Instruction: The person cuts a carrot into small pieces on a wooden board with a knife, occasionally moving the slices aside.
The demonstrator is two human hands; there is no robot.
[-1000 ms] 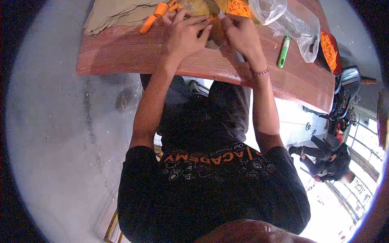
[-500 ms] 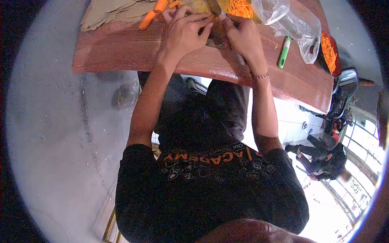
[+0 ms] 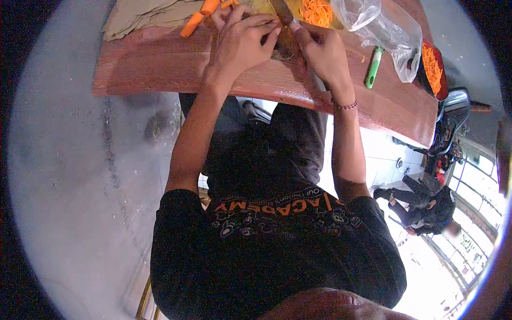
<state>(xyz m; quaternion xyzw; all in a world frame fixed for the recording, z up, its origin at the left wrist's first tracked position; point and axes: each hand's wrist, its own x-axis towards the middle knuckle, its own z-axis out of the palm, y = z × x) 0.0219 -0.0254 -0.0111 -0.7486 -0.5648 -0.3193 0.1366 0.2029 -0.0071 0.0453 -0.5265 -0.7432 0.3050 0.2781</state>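
My right hand is closed around the handle of a knife, whose blade points up and to the left. My left hand lies just left of the blade, fingers bent and thumb close to the fingertips. Whatever it presses on the yellowish board is hidden. Beyond its fingers are thick carrot pieces, partly cut off by the frame's top edge. Thin carrot strips form a pile to the right of the knife.
A clear plastic bag lies on the wooden table, beside a green-and-white handled tool. A red-rimmed container of carrot strips stands at the right edge. Brown sheets cover the back left. Another person sits farther off.
My right hand and wrist have turned slightly, and the knife blade has shifted a little. The left hand stays nearly in place. The whole view has moved slightly.
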